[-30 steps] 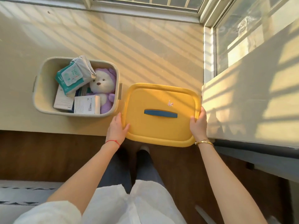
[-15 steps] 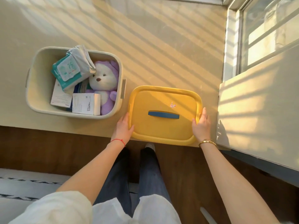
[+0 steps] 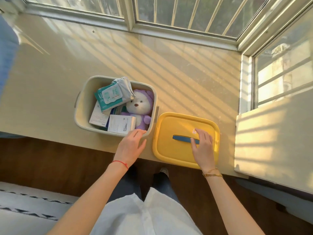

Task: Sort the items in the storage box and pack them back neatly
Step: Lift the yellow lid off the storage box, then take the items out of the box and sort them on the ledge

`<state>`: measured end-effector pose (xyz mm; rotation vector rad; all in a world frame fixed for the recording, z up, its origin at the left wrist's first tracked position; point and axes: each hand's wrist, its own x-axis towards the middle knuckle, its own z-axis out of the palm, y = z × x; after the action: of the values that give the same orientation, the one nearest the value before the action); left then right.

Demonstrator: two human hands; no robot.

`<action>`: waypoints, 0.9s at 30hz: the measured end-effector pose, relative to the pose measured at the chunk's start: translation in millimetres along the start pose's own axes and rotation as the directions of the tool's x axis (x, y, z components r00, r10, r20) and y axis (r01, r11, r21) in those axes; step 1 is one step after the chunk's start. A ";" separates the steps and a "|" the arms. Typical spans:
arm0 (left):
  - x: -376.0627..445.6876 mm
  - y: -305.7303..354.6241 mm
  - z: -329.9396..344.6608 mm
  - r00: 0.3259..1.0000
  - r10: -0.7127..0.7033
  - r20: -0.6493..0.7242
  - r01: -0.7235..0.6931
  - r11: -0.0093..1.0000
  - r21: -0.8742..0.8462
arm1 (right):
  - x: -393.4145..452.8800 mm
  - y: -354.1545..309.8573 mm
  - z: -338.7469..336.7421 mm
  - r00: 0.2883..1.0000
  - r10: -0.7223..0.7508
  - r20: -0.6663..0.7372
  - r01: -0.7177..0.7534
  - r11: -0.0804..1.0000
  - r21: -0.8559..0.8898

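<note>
Box (image 3: 116,131) sits open on the bench (image 3: 186,78), crammed with a wipes pack (image 3: 110,97), cartons (image 3: 121,127) and a soft toy (image 3: 141,109); its lid (image 3: 169,150) lies just beside. Left hand (image 3: 131,146) hovers open and empty at the rim; right hand (image 3: 203,146) rests open on the lid. Emptying looks about to start: lift items out first.

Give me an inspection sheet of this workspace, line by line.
Surface: pale sill, striped with sunlight.
Job's things: open storage box holding a wipes pack, a plush bear and white cartons; yellow lid lies flat to the right of the box, overhanging the sill's near edge.
Clutter: nothing seen.
Hands: left hand open at the box's near rim; right hand open over the lid's blue handle.
Cables: nothing seen.
Surroundings: barred window, dark wood floor.
</note>
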<state>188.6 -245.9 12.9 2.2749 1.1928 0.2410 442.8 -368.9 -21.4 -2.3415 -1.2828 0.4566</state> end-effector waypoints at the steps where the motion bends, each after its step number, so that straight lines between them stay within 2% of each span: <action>1: 1.0 -11.1 -15.8 1.000 0.000 -0.030 0.001 1.000 0.027 | 1.5 -18.1 4.7 1.000 -0.021 -0.003 0.021 1.000 0.010; 8: 42.0 -118.2 -110.9 0.994 -0.066 -0.087 0.073 0.995 0.075 | 22.3 -151.3 57.5 0.993 -0.107 -0.057 0.111 0.992 0.064; 13: 96.8 -173.6 -139.7 0.999 -0.051 0.017 0.051 0.998 0.042 | 40.0 -213.7 103.0 0.999 -0.045 -0.007 0.045 0.992 0.114; 16: 129.8 -195.8 -138.7 0.991 -0.024 0.129 0.021 0.999 0.026 | 51.1 -231.8 123.5 0.997 -0.037 0.072 0.033 0.998 0.056; 21: 167.2 -214.9 -121.6 0.950 -0.083 0.302 0.072 0.996 0.048 | 71.1 -242.6 148.2 0.976 -0.024 0.219 0.033 0.999 -0.035; 25: 179.8 -220.9 -107.3 0.924 -0.048 0.380 0.047 0.999 0.011 | 73.2 -244.3 155.2 0.949 -0.021 0.314 0.088 0.976 -0.201; 27: 181.2 -221.6 -102.0 0.926 -0.042 0.374 0.036 0.999 0.024 | 73.5 -243.1 155.5 0.941 -0.017 0.339 0.115 0.956 -0.269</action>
<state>98.9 39.4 -41.2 2.1797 1.0370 -0.2140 234.1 -157.0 -34.7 -2.5205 -1.6781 0.7135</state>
